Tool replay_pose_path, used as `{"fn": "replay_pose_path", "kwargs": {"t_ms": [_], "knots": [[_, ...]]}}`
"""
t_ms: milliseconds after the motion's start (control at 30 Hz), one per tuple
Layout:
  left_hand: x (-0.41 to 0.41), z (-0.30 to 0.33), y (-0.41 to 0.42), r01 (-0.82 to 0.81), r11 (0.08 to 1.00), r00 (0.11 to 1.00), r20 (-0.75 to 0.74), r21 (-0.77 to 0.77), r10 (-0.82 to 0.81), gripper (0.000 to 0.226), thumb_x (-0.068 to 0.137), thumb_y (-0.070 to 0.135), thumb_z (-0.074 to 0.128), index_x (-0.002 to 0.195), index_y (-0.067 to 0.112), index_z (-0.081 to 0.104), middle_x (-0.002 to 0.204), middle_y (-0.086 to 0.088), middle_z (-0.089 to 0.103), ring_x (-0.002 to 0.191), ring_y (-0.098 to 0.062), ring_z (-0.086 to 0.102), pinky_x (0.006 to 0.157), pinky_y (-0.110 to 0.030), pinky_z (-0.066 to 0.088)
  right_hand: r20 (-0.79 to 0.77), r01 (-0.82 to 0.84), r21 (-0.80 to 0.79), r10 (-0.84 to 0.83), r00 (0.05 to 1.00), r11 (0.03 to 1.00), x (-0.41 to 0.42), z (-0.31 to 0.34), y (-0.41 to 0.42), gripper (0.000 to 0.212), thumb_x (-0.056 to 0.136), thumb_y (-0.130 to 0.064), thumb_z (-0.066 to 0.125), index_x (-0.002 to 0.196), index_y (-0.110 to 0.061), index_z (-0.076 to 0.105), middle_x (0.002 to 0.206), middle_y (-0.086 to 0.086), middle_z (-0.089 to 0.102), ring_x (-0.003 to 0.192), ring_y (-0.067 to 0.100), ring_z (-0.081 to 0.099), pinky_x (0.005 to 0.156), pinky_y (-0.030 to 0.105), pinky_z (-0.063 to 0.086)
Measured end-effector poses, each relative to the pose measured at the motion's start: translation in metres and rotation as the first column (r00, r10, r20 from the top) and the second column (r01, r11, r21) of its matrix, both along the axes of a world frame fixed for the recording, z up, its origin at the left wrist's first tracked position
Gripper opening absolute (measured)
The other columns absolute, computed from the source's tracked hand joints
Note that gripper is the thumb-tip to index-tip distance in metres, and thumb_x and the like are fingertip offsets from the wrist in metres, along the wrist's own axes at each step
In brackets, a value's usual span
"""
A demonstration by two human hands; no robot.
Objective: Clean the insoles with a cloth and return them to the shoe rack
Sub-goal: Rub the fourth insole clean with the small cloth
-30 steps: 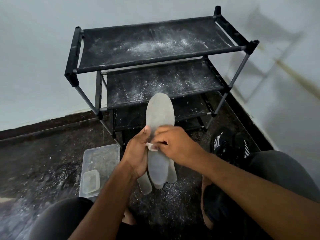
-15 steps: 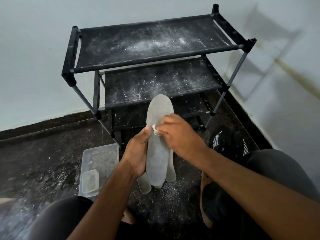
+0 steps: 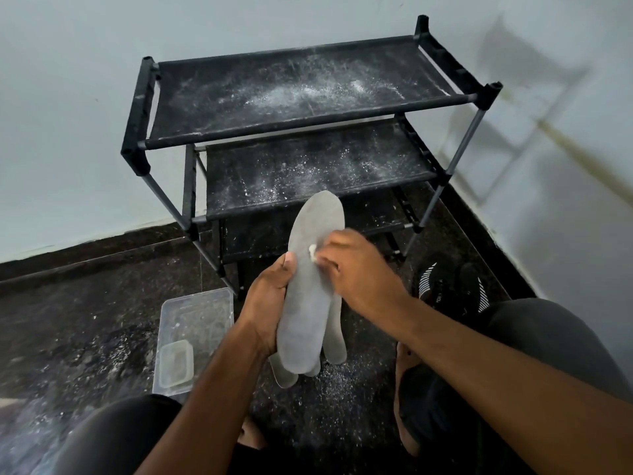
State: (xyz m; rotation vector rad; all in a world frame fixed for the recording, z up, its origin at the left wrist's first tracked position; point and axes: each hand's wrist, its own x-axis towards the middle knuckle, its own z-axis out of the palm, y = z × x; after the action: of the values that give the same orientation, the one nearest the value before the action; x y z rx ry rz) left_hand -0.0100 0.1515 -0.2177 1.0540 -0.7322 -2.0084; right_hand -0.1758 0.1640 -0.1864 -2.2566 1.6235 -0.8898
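My left hand (image 3: 265, 301) grips a bundle of grey insoles upright, the front insole (image 3: 310, 296) facing me with its toe end up. Behind it the heel ends of more insoles (image 3: 337, 341) stick out at the bottom. My right hand (image 3: 356, 269) pinches a small white cloth (image 3: 312, 250) and presses it on the upper part of the front insole. Most of the cloth is hidden under my fingers. The black shoe rack (image 3: 308, 132) stands just beyond, its fabric shelves dusted with white powder.
A clear plastic box (image 3: 195, 330) with a small lid inside lies on the dark floor at my left. A black shoe with white stripes (image 3: 448, 286) sits right of the rack. White powder is scattered on the floor. Walls close in behind and to the right.
My right hand with the cloth has slid up the front insole, from its middle towards the toe end. My left hand keeps the same hold on the bundle.
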Motion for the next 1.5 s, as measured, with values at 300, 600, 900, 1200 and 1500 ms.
{"fn": "replay_pose_path", "kwargs": {"t_ms": [300, 600, 900, 1200, 1500], "knots": [[0.004, 0.002, 0.002, 0.038, 0.991, 0.990, 0.141, -0.125, -0.020, 0.036, 0.108, 0.034, 0.049, 0.126, 0.007, 0.065, 0.117, -0.018, 0.072, 0.099, -0.029, 0.069, 0.085, -0.044, 0.054, 0.058, 0.089, -0.025, -0.087, 0.994, 0.996, -0.014, 0.006, -0.015, 0.009, 0.090, -0.012, 0.067, 0.095, -0.009, 0.073, 0.089, 0.000, 0.060, 0.085, 0.010, 0.050, 0.078, 0.021, 0.043], [0.002, 0.004, 0.003, 0.024, 0.995, 0.994, 0.106, -0.094, -0.014, 0.027, 0.109, 0.011, 0.044, 0.127, 0.004, 0.064, 0.107, -0.018, 0.071, 0.090, -0.026, 0.071, 0.074, -0.037, 0.059, 0.088, -0.136, 0.082, 0.128, 0.988, 0.987, 0.012, -0.004, 0.005, 0.011, 0.091, -0.011, 0.064, 0.087, -0.004, 0.072, 0.086, 0.003, 0.060, 0.085, 0.003, 0.043, 0.080, 0.012, 0.036], [-0.003, 0.012, 0.006, 0.094, 0.977, 0.995, -0.024, -0.191, -0.101, 0.043, 0.096, -0.011, 0.051, 0.136, 0.003, 0.060, 0.124, -0.029, 0.065, 0.105, -0.036, 0.066, 0.090, -0.044, 0.060, 0.039, -0.061, 0.080, 0.058, 0.998, 0.995, 0.002, -0.003, -0.002, 0.010, 0.090, -0.012, 0.064, 0.091, -0.008, 0.073, 0.090, 0.000, 0.060, 0.088, 0.012, 0.050, 0.078, 0.022, 0.041], [-0.004, 0.009, 0.006, 0.136, 0.971, 0.990, 0.050, -0.195, -0.128, 0.049, 0.092, -0.014, 0.051, 0.132, 0.008, 0.065, 0.124, -0.024, 0.068, 0.105, -0.032, 0.068, 0.086, -0.041, 0.059, 0.033, 0.130, 0.013, -0.130, 0.991, 0.991, -0.018, -0.003, -0.020, 0.011, 0.091, -0.016, 0.066, 0.095, -0.011, 0.074, 0.091, -0.002, 0.060, 0.087, 0.011, 0.050, 0.079, 0.025, 0.043], [-0.004, 0.006, 0.008, 0.123, 0.975, 0.990, 0.088, -0.185, -0.109, 0.033, 0.099, -0.002, 0.057, 0.130, 0.006, 0.065, 0.125, -0.029, 0.066, 0.107, -0.036, 0.065, 0.089, -0.044, 0.057, -0.043, 0.089, -0.034, -0.091, 0.995, 0.995, -0.012, -0.002, -0.018, 0.009, 0.090, -0.018, 0.066, 0.092, -0.014, 0.074, 0.087, -0.006, 0.058, 0.085, 0.007, 0.039, 0.072, 0.012, 0.030]]}}
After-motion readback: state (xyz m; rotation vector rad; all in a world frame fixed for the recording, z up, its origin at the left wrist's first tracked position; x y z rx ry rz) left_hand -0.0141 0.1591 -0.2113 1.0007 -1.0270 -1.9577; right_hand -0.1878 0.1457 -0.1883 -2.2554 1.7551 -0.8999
